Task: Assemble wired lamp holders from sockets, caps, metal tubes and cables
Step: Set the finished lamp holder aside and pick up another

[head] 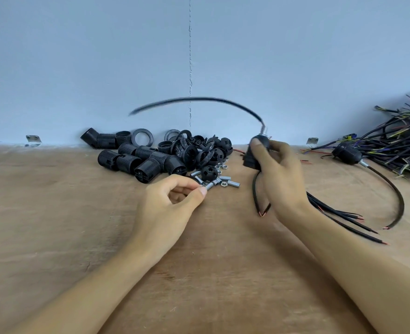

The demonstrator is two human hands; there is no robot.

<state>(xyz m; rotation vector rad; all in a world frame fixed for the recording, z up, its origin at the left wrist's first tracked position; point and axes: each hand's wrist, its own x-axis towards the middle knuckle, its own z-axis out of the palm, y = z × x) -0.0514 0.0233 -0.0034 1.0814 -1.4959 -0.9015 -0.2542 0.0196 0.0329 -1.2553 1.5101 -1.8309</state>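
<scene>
My right hand [280, 174] grips a black lamp holder [256, 154] above the table. A metal tube [263, 130] sticks out of its top, and a black cable [199, 100] arcs up and to the left from it, blurred. My left hand [172, 203] pinches a small metal tube [208, 186] at the edge of a scatter of loose tubes and nuts [223, 180]. A black cap [209, 173] sits among them. A heap of black sockets and caps [160, 155] lies behind, by the wall.
A finished wired lamp holder [347, 153] lies at the right, its cable [400, 203] looping forward. A tangle of cables [401, 143] fills the far right. Several loose black cables [344, 220] with bare copper ends lie under my right wrist. Metal brackets [32, 140] sit at the wall.
</scene>
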